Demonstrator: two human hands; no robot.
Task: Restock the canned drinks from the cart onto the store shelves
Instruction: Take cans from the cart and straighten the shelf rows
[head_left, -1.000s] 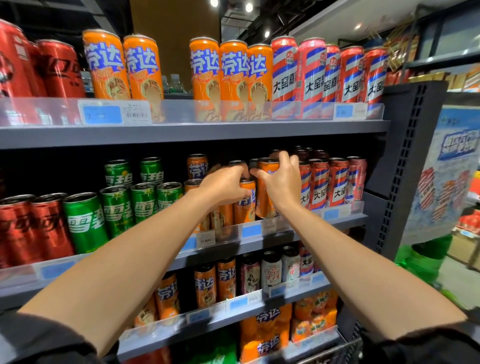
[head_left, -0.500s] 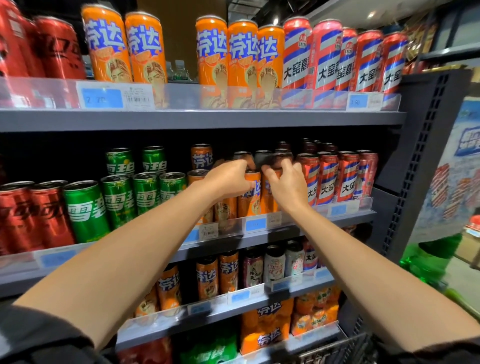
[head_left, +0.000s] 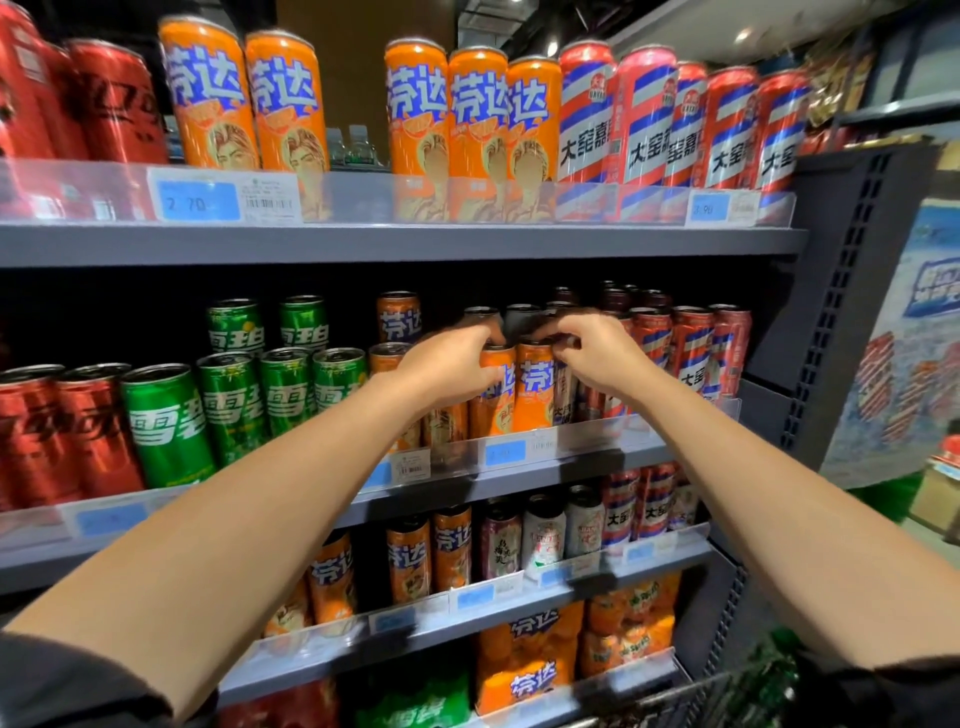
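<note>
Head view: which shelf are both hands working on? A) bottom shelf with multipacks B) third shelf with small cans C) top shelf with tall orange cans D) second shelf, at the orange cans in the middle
D: the left hand and right hand both sit on the tops of the orange cans on the second shelf, right of the green cans.

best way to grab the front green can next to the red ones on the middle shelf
Grip the green can round its upper body, coming straight in from the front. It stands upright, hemmed by red cans on one side and green cans on the other, its base behind the clear rail.
</note>
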